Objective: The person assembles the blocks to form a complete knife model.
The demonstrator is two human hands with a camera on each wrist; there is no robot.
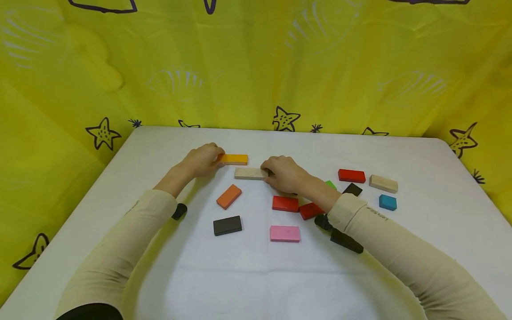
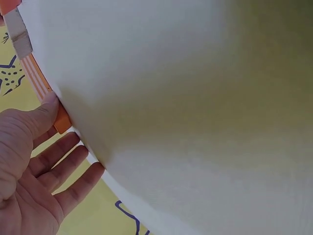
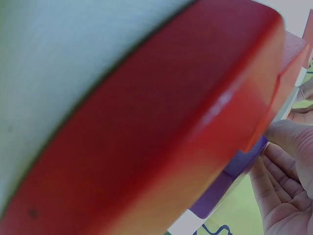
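In the head view my left hand (image 1: 203, 160) pinches the left end of a yellow-orange block (image 1: 236, 159) lying at the back of the table. The left wrist view shows the thumb against this block's (image 2: 36, 78) striped side, the other fingers spread. Just in front and to the right, my right hand (image 1: 286, 174) grips the right end of a pale wooden block (image 1: 250, 174). A purple block (image 3: 215, 191) sits by the right fingers in the right wrist view; the hand mostly hides it from the head. A red block (image 3: 161, 122) fills that view's foreground.
Orange (image 1: 229, 197), black (image 1: 227, 226), pink (image 1: 285, 234) and red (image 1: 285, 204) blocks lie in front of the hands. Farther right are another red block (image 1: 351, 176), a wooden block (image 1: 383, 183) and a blue block (image 1: 387, 202). A yellow patterned cloth (image 1: 248, 66) hangs behind the white table (image 1: 192, 284).
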